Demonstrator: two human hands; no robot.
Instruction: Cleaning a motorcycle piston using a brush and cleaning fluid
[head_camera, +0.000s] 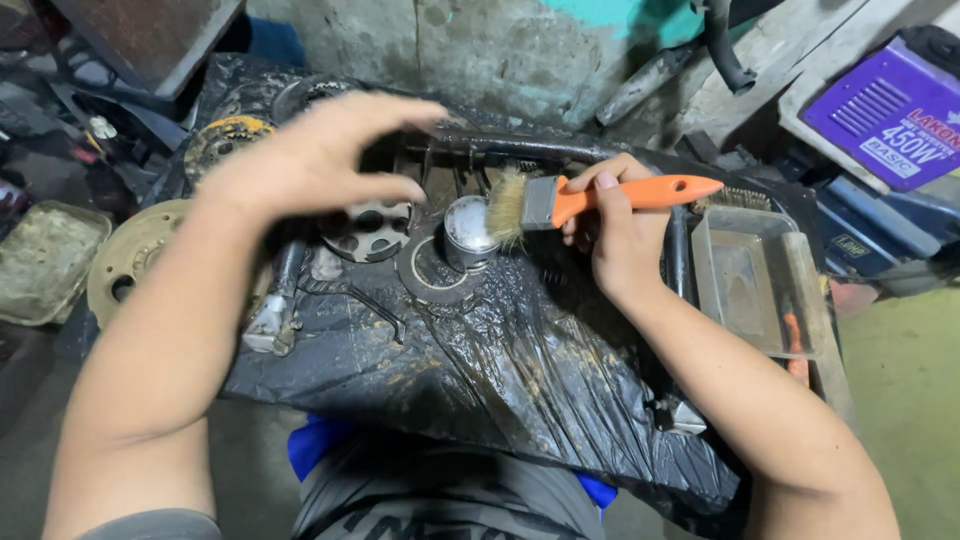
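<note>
My right hand (615, 235) was closed around the orange plastic handle of a flat paintbrush with pale bristles (590, 198), its long axis running left to right, bristles pointing left and touching the small silver metal cylinder (468, 232) standing upright on the grimy black plastic sheet (500, 350). My left hand (320, 160) hovered empty, fingers spread, above and left of that cylinder, nearer the round perforated metal disc (372, 228). The right was closer.

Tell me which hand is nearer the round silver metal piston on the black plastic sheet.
Right. The right hand holds the orange-handled brush, bristles touching the piston; the left hand hovers open, up-left of it.
</note>
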